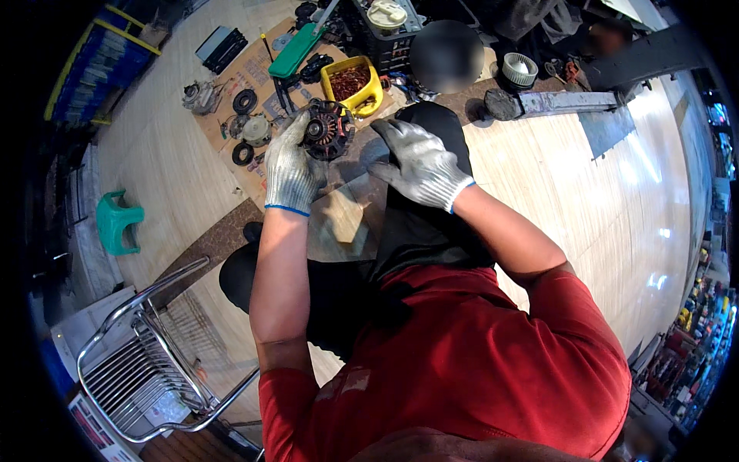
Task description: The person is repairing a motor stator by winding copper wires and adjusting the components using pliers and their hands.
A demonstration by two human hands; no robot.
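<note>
My left hand [290,165], in a white knit glove with a blue cuff, is closed around the edge of a round motor part [329,129]. This part is dark, with a hub and copper-coloured spokes or windings spread around it. My gloved right hand [421,163] is by my right knee, to the right of the part and apart from it. Its thumb and fingers are spread, with nothing between them. Just beyond the motor part is a yellow plastic container [375,85] holding many small reddish-brown pieces. Left of my left hand, black rings [245,101] and a round metal housing [256,130] lie on cardboard.
A green tool or case [297,51] lies on the cardboard [231,73]. A black crate [379,48] and a white blower wheel [519,69] are farther off. At left are a green stool [119,223] and a metal-framed chair [146,362]. A grey beam [570,102] extends at right.
</note>
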